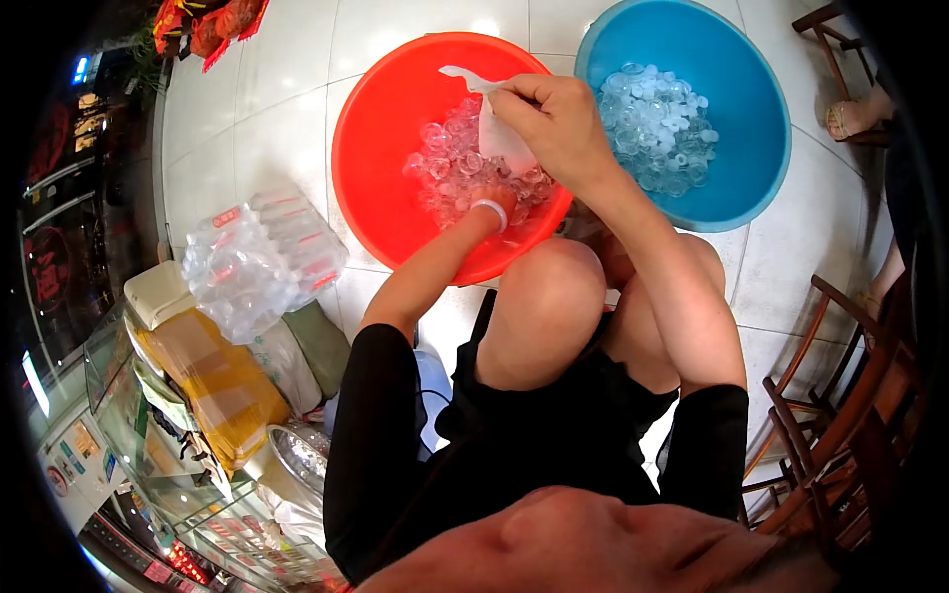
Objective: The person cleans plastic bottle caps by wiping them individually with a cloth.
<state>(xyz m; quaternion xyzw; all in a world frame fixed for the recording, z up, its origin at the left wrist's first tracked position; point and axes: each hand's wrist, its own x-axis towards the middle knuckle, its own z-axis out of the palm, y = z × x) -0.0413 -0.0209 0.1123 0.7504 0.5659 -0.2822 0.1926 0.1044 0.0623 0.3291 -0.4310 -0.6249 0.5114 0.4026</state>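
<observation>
The red tub (376,128) has clear bits (445,148); the blue tub (746,99) has white bits (657,99) too. Right hand (559,124) pinches a white sheet (502,140); left hand (497,201) touches clear bits, fingers hidden.

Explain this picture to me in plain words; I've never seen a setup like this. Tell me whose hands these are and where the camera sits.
There is no machine here: this is a person working with two bare hands. The single picture comes from a camera worn on their head, looking down past their knees; the curved view has dark edges.

On the tiled floor stand a red basin, holding small clear pieces, and a blue basin, holding more clear pieces and small white ones. The left hand, with a pale band at the wrist, reaches into the red basin; its fingertips are hard to see. The right hand pinches a thin whitish sheet above it.
</observation>
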